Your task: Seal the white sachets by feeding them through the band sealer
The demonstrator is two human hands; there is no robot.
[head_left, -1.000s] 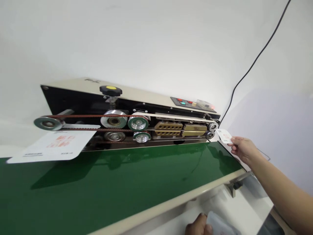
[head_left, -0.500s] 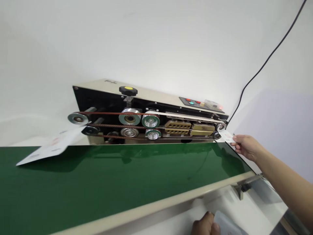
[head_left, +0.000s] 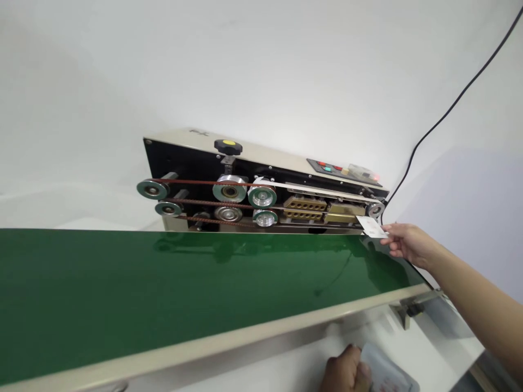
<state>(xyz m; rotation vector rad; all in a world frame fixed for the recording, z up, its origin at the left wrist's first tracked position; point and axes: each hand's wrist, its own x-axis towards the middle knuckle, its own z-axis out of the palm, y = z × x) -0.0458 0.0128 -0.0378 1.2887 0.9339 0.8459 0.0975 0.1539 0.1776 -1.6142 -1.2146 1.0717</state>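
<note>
At the right end of a band sealing machine (head_left: 261, 163), my right hand (head_left: 408, 245) pinches the near edge of a small white pouch (head_left: 371, 227) with red print. The pouch's far edge lies by the end rollers and the sealing belts. Below the conveyor's front rail, my left hand (head_left: 345, 370) is closed on the edge of a greyish pouch (head_left: 388, 373) with faint red print. Its lower part is cut off by the frame.
A green conveyor belt (head_left: 171, 305) runs along the front of the sealer. Bare pulleys (head_left: 153, 189) turn at its left end. On top are a black knob (head_left: 227, 146) and coloured switches (head_left: 327, 167). A black cable (head_left: 461, 90) hangs along the wall.
My right hand's pouch has shifted left along the belts, past the end rollers. Another white pouch at the sealer's left end has gone out of view. My left hand still holds its pouch.
</note>
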